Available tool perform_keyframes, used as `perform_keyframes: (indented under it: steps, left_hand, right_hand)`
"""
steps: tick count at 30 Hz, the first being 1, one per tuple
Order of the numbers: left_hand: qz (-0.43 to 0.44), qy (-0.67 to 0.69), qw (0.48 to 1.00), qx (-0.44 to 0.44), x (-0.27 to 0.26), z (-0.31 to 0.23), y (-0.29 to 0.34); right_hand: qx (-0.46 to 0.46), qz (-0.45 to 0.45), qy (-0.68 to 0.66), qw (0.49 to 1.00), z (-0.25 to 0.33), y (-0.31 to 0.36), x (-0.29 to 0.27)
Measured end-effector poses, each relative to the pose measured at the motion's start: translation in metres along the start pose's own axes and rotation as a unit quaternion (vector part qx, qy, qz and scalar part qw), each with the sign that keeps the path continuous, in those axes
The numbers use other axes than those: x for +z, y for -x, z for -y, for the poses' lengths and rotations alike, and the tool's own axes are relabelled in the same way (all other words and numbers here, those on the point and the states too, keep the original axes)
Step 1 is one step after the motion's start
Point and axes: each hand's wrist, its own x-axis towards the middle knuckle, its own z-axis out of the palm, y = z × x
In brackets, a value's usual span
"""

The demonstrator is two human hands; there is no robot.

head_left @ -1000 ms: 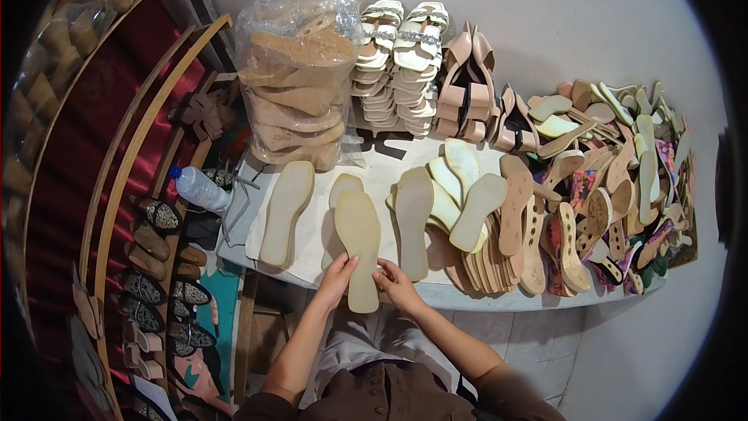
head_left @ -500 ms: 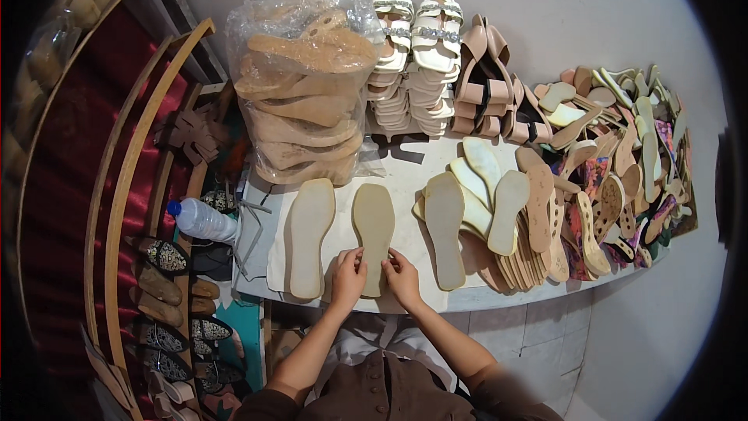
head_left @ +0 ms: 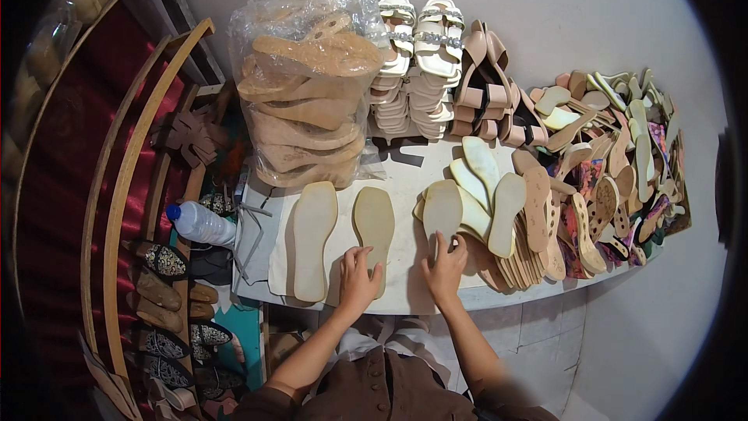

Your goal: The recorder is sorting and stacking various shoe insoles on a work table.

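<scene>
On the table's front part lie pale shoe soles. The leftmost sole (head_left: 315,238) is flat, with neither hand on it. Beside it, a slightly more yellow sole (head_left: 375,218) has its narrow end partly behind my left hand (head_left: 358,281), which is open, fingers loosely bent and thumb apart. My right hand (head_left: 446,271) is over the lower part of a greyish sole (head_left: 442,209), fingers apart; whether the fingertips press on it I cannot tell. Next to that sole are whitish soles (head_left: 481,168) and another pale sole (head_left: 508,203), overlapping.
A clear plastic bag (head_left: 308,101) of tan wedge soles stands at the back, beside stacked white sandals (head_left: 439,47) and pink sandals (head_left: 479,82). Mixed soles and sandals heap at right (head_left: 615,164). A blue-capped bottle (head_left: 204,222) and shoe rack (head_left: 128,187) are left.
My right hand has left the yellowish sole and moved right to the greyish one. My left hand's fingers have spread, and it stays near the yellowish sole.
</scene>
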Motion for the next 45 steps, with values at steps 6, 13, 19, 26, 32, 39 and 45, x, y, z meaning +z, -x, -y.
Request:
perform_keyframes:
  steps: [6, 13, 19, 26, 32, 39, 45]
  left_hand:
    - [0.033, 0.426, 0.896, -0.123, -0.012, -0.015, -0.012]
    - [-0.088, 0.228, 0.963, -0.112, -0.069, 0.037, -0.013]
    - [-0.091, -0.054, 0.99, -0.097, -0.1, 0.055, -0.011]
    - [-0.084, -0.039, 0.989, -0.111, -0.098, 0.066, -0.011]
    - [-0.104, -0.101, 0.986, -0.082, -0.101, 0.048, -0.015]
    - [-0.124, -0.034, 0.989, 0.075, -0.07, -0.022, -0.04]
    - [-0.014, 0.072, 0.973, 0.219, -0.01, -0.093, -0.064]
  right_hand:
    - [-0.014, 0.088, -0.353, 0.931, 0.079, 0.017, 0.001]
    - [-0.122, 0.172, -0.448, 0.869, 0.132, 0.016, 0.011]
    - [-0.122, 0.175, -0.437, 0.874, 0.162, 0.023, 0.04]
    - [-0.168, 0.155, -0.291, 0.929, 0.172, 0.018, 0.035]
    - [-0.17, 0.177, -0.328, 0.913, 0.157, 0.01, 0.033]
    - [-0.117, 0.141, -0.421, 0.888, 0.108, -0.015, -0.002]
    - [-0.141, 0.065, -0.365, 0.918, 0.006, -0.047, -0.053]
